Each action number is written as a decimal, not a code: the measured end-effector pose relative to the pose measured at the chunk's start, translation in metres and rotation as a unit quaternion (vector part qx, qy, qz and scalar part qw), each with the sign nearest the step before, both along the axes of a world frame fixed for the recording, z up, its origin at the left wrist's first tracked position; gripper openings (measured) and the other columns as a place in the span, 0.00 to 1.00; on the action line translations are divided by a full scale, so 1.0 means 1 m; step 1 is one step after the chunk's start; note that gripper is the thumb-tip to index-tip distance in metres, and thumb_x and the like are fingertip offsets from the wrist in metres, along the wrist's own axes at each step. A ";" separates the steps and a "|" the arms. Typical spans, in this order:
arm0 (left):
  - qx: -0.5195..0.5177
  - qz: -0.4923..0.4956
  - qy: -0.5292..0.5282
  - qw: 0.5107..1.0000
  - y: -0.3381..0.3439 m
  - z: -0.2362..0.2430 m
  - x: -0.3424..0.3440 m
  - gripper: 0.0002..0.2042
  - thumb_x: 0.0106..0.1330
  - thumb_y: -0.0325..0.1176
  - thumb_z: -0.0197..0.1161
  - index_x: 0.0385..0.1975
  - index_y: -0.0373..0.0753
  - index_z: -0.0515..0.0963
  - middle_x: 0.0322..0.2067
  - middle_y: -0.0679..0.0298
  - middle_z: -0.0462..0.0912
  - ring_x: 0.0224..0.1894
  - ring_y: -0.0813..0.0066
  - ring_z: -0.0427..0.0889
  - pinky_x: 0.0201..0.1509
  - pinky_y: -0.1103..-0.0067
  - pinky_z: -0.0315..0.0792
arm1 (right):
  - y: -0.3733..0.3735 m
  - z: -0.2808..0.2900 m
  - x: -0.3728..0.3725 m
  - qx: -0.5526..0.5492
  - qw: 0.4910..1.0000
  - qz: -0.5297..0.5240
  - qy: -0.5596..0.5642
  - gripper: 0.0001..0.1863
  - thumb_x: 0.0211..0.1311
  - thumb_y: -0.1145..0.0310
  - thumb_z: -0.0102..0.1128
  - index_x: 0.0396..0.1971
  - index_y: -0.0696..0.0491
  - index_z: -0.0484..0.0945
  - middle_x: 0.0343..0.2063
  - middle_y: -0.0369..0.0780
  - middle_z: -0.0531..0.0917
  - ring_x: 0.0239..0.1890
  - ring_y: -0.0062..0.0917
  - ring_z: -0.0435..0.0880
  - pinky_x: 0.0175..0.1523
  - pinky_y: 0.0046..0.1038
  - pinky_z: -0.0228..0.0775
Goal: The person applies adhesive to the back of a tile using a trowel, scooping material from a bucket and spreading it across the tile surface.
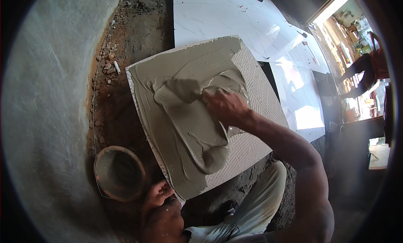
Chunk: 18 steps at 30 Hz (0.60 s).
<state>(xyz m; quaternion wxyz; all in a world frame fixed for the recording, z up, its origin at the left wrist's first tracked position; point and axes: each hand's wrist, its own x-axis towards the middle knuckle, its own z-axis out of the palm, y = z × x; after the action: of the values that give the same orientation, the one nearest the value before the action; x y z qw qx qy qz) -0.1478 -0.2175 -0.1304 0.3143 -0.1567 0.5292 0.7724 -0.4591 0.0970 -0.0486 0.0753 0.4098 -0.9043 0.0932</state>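
My right hand is closed round the handle of a trowel whose blade is coated in grey mortar, over a large square tile lying back side up. Thick grey mortar covers much of this tile in smears and ridges, while its right and lower-right parts show the ridged backing. My left hand has curled fingers at the tile's near-left corner, holding the edge; part of the fingers is hidden under it.
A round bucket stands left, beside a plastered wall with rubble and string along it. White laid tiles with spacer clips lie behind and right. My bent knee is near me. A person's legs show in the bright doorway at right.
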 end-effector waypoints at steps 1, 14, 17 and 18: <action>-0.001 -0.004 -0.001 1.000 0.000 0.002 -0.002 0.14 0.70 0.28 0.63 0.52 0.33 0.77 0.46 0.63 0.84 0.48 0.79 0.80 0.55 0.77 0.73 | 0.007 0.001 -0.009 0.033 0.998 -0.060 0.013 0.24 0.67 0.67 0.59 0.60 0.53 0.66 0.24 0.44 0.75 0.15 0.32 0.77 0.15 0.33 0.70; -0.014 -0.012 -0.015 1.000 0.001 0.013 -0.009 0.20 0.68 0.33 0.67 0.56 0.32 0.75 0.48 0.60 0.84 0.51 0.75 0.80 0.59 0.75 0.71 | 0.107 0.007 -0.090 0.006 0.925 -0.359 -0.127 0.11 0.67 0.62 0.51 0.42 0.52 0.74 0.31 0.54 0.83 0.34 0.53 0.84 0.37 0.53 0.75; -0.007 -0.020 -0.011 1.000 0.004 0.010 -0.012 0.20 0.68 0.34 0.68 0.56 0.32 0.75 0.48 0.59 0.84 0.50 0.75 0.81 0.57 0.76 0.72 | 0.141 -0.008 -0.090 0.009 0.926 -0.359 -0.112 0.11 0.68 0.62 0.49 0.42 0.52 0.74 0.31 0.50 0.84 0.34 0.50 0.85 0.37 0.49 0.76; -0.005 -0.023 -0.011 1.000 0.006 0.010 -0.012 0.20 0.68 0.34 0.68 0.56 0.32 0.75 0.48 0.59 0.84 0.50 0.75 0.81 0.57 0.76 0.72 | 0.151 -0.009 -0.083 0.016 0.924 -0.355 -0.145 0.13 0.68 0.62 0.49 0.42 0.54 0.75 0.34 0.53 0.84 0.37 0.51 0.85 0.39 0.48 0.77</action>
<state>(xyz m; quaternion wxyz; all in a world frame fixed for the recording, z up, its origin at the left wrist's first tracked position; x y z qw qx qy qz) -0.1600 -0.2120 -0.1204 0.3369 -0.1550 0.5330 0.7605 -0.5417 0.2475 -0.0577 -0.0347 0.0456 -0.9929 0.1043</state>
